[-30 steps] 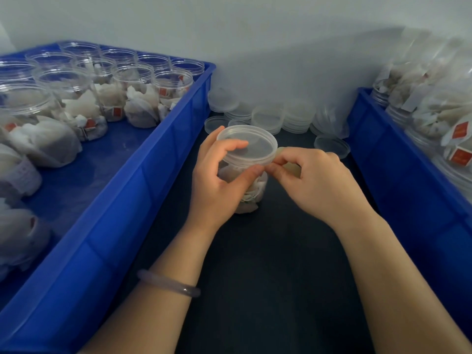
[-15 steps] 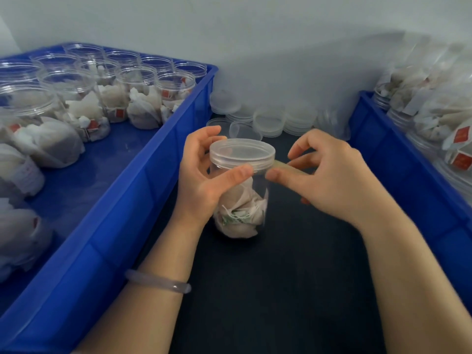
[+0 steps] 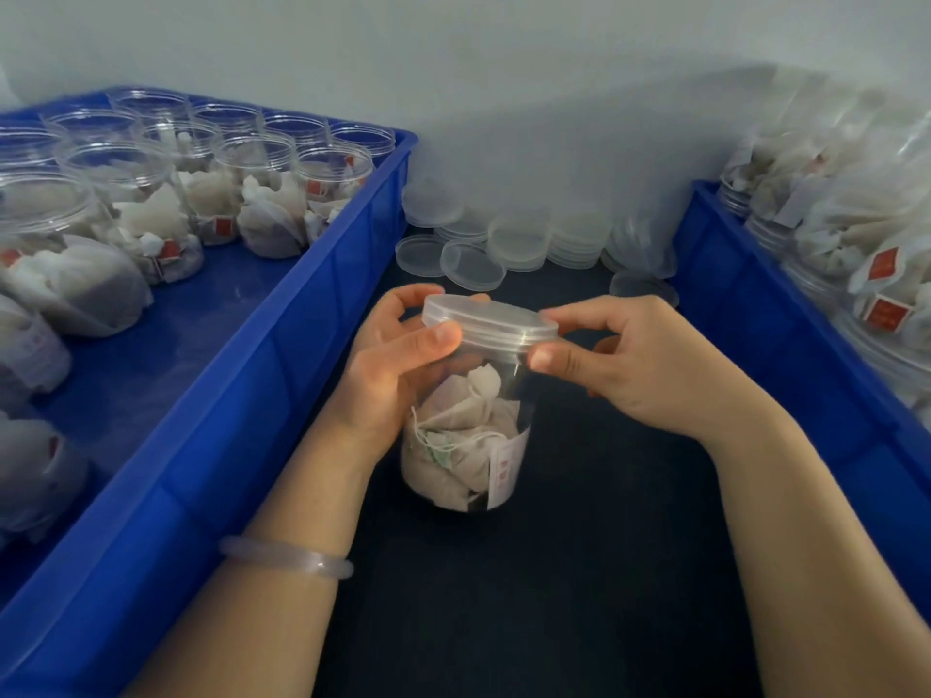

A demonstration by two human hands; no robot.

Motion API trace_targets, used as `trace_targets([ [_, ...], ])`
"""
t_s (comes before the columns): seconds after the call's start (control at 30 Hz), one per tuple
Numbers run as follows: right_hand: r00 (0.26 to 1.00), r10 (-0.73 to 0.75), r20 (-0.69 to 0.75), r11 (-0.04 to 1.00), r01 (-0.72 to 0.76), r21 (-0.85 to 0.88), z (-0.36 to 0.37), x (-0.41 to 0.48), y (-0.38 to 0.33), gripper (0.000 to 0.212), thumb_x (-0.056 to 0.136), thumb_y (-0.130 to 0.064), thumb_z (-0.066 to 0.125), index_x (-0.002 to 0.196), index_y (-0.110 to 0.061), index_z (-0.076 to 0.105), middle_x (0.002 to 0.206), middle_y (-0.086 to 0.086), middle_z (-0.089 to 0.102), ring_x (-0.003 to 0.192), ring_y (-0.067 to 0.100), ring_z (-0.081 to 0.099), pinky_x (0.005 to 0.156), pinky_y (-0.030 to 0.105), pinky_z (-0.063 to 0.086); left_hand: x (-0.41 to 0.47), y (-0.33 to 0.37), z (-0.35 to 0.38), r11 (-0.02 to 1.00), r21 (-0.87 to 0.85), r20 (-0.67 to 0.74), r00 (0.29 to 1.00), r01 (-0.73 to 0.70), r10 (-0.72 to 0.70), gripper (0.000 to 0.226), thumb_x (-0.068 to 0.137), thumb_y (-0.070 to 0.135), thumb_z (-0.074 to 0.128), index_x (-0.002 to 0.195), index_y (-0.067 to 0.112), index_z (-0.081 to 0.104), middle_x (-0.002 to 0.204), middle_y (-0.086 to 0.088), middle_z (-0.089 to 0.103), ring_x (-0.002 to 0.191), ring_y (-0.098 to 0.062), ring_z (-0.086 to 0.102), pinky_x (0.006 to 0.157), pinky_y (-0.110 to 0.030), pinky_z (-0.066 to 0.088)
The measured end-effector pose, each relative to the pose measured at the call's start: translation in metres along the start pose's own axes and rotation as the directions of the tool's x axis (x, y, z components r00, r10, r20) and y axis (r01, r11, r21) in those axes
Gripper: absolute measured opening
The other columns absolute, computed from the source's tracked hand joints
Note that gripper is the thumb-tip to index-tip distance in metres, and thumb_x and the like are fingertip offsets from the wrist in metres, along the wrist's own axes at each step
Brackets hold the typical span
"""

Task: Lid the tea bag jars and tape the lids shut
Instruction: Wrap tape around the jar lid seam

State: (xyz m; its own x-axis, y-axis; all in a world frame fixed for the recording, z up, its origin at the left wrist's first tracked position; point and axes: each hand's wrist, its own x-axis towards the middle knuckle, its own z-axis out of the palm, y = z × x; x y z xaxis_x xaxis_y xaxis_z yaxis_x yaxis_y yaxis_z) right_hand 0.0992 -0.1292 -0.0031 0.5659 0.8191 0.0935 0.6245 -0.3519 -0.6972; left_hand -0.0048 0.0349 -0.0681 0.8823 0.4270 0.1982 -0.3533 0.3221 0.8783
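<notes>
Head view: left hand (image 3: 390, 380) is gripping the jar (image 3: 466, 445) just under its lid (image 3: 488, 319) — right hand (image 3: 650, 367) is pinching the lid's right edge, jar near upright.

Two hands on bare forearms. A smooth, translucent, pale pinkish bangle (image 3: 286, 557) circles the wrist just behind the left hand (image 3: 393, 375). The right hand (image 3: 650, 367), right of the bangle, shows short, rounded nails on thumb and forefinger.
</notes>
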Motion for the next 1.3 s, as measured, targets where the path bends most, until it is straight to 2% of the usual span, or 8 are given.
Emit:
trace_targets([
  [0.23,0.992,0.047,-0.118,0.994,-0.059,-0.096,0.009,0.001,0.008,0.068,0.052,-0.081,0.048,0.104,-0.042,0.068,0.102,-0.019,0.061,0.072,-0.008,0.053,0.061,0.017,0.037,0.000,0.001,0.004,0.851,0.508,0.017,0.989,-0.136,0.147,0.026,0.086,0.038,0.052,0.112,0.037,0.059,0.116,0.017,0.064,0.115,-0.001,0.055,0.100,-0.029,0.044],
  [0.4,0.998,-0.065,-0.004,0.994,0.064,-0.091,0.016,0.003,-0.001,0.049,0.079,-0.049,0.064,0.126,-0.039,0.057,0.117,-0.008,0.057,0.105,0.006,0.054,0.086,0.028,0.049,-0.008,-0.014,0.017,0.790,0.602,-0.117,0.966,-0.114,0.229,0.086,0.056,0.064,0.075,0.126,0.033,0.039,0.113,0.024,0.055,0.106,0.015,0.052,0.080,-0.002,0.042],
  [0.5,0.988,0.003,0.152,0.992,-0.022,0.124,0.013,0.001,-0.002,0.076,0.085,-0.016,0.068,0.147,-0.041,0.031,0.135,-0.011,0.049,0.080,0.013,0.070,0.067,0.028,0.058,-0.007,-0.016,0.017,0.779,0.618,-0.257,0.910,-0.105,0.326,0.083,0.049,0.069,0.074,0.118,0.034,0.045,0.104,0.024,0.057,0.098,0.017,0.055,0.074,-0.001,0.043],
  [0.63,0.997,0.072,-0.015,0.997,-0.072,0.038,0.001,-0.003,-0.001,0.064,0.073,-0.048,0.070,0.133,-0.042,0.050,0.113,-0.021,0.063,0.053,0.007,0.065,0.058,0.019,0.054,-0.004,-0.007,0.007,0.791,0.602,-0.166,0.951,-0.111,0.260,0.052,0.059,0.062,0.066,0.102,0.035,0.055,0.093,0.026,0.065,0.089,0.011,0.061,0.068,-0.004,0.045],
  [0.77,0.990,0.055,-0.129,0.998,-0.056,-0.002,-0.009,-0.011,-0.005,0.062,0.047,-0.069,0.062,0.101,-0.040,0.068,0.075,-0.030,0.066,0.047,0.003,0.061,0.050,0.009,0.045,-0.002,-0.004,0.005,0.828,0.559,-0.075,0.991,-0.053,0.114,0.062,0.059,0.065,0.062,0.106,0.024,0.061,0.096,0.008,0.070,0.091,-0.001,0.066,0.074,-0.015,0.051],
  [0.87,0.985,0.055,-0.161,0.998,-0.057,-0.007,-0.009,-0.010,-0.005,0.067,0.044,-0.072,0.060,0.100,-0.037,0.071,0.087,-0.022,0.067,0.050,0.003,0.062,0.052,0.013,0.046,-0.003,-0.003,0.005,0.851,0.524,-0.053,0.996,-0.036,0.075,0.056,0.061,0.065,0.060,0.100,0.024,0.064,0.095,0.005,0.072,0.091,-0.009,0.068,0.080,-0.026,0.051],
  [1.03,0.993,0.120,0.006,0.991,-0.120,0.054,-0.009,-0.004,-0.001,0.081,0.042,-0.073,0.063,0.115,-0.037,0.065,0.097,-0.016,0.067,0.049,0.004,0.062,0.052,0.016,0.045,-0.005,-0.002,0.003,0.878,0.472,0.016,0.996,-0.084,0.087,0.057,0.061,0.065,0.067,0.099,0.023,0.064,0.094,0.007,0.072,0.092,-0.009,0.068,0.077,-0.023,0.052],
  [1.3,0.958,0.086,0.275,0.958,-0.155,0.241,-0.009,0.002,0.012,0.054,0.048,-0.059,0.075,0.100,-0.047,0.068,0.100,-0.019,0.067,0.059,0.007,0.055,0.055,0.018,0.048,-0.007,-0.008,0.008,0.885,0.464,0.122,0.992,-0.042,-0.017,0.094,0.049,0.081,0.066,0.121,0.023,0.052,0.112,0.010,0.068,0.109,-0.003,0.061,0.086,-0.015,0.047],
])
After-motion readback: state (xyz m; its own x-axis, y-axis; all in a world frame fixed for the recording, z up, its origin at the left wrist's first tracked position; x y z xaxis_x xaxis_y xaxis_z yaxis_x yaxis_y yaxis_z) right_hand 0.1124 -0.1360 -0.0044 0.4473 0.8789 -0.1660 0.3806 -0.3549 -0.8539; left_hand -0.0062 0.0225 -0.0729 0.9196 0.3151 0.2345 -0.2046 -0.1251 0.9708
